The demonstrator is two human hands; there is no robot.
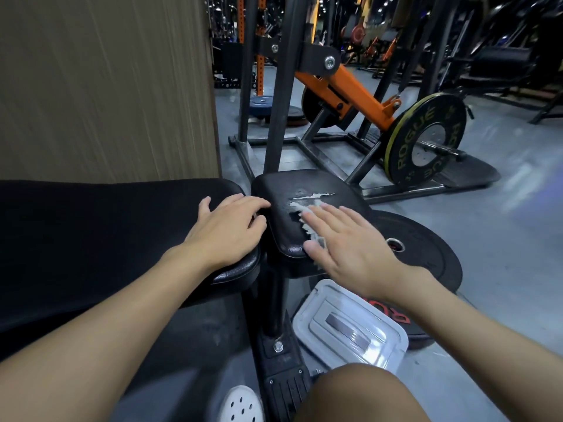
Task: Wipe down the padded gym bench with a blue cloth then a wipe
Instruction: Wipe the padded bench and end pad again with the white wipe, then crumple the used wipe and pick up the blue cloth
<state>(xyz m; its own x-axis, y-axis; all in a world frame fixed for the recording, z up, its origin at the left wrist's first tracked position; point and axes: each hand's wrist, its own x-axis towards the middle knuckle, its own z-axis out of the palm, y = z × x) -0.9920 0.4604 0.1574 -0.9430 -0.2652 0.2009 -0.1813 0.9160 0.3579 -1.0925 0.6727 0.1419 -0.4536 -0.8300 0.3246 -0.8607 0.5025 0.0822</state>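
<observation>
The black padded bench has a long back pad (pixel 100 226) on the left and a smaller seat pad (pixel 292 190) in the middle. My left hand (pixel 227 228) rests on the end of the long pad, fingers curling over its edge into the gap. My right hand (pixel 350 245) lies flat, fingers straight, pressing a crumpled white wipe (pixel 307 219) onto the seat pad, whose cover is torn (pixel 313 195) just beyond the fingers. No blue cloth is in view.
A clear plastic lidded box (pixel 350 327) lies on the floor under my right wrist, beside black weight plates (pixel 423 254). An orange and black machine (pixel 344 86) with a loaded plate (pixel 426 138) stands behind the seat. A wood-grain wall (pixel 106 86) rises at left.
</observation>
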